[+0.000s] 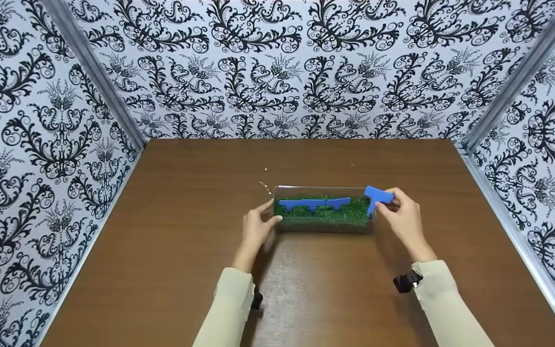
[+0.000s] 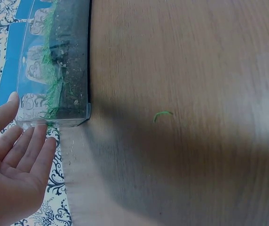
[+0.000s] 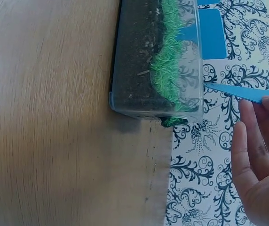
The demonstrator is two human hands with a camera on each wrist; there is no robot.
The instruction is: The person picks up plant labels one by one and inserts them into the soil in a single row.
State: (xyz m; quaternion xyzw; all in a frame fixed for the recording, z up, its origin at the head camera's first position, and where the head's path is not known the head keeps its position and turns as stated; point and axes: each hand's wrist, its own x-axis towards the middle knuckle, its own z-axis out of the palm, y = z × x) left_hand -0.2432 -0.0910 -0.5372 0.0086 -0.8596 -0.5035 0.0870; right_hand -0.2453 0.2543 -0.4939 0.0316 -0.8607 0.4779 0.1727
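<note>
A clear plastic planter [image 1: 323, 225] holds dark soil [image 3: 137, 61] and green grass [image 1: 354, 209]. Several blue plant labels [image 1: 313, 203] stand in a row along its left and middle part. My left hand [image 1: 257, 229] holds the planter's left end, thumb [image 2: 10, 106] at the front and fingers against the end wall. Between thumb and fingers, my right hand [image 1: 405, 219] pinches a blue T-shaped plant label [image 1: 378, 195] by its broad top. The label's pointed stem [image 3: 224, 88] points down toward the grass at the right end.
The planter stands on a brown wooden table [image 1: 186, 217]. Small pale crumbs [image 1: 265, 185] lie behind its left end, and a green blade of grass [image 2: 162, 114] lies in front of it. Patterned walls [image 1: 277, 72] enclose the table at the back and sides.
</note>
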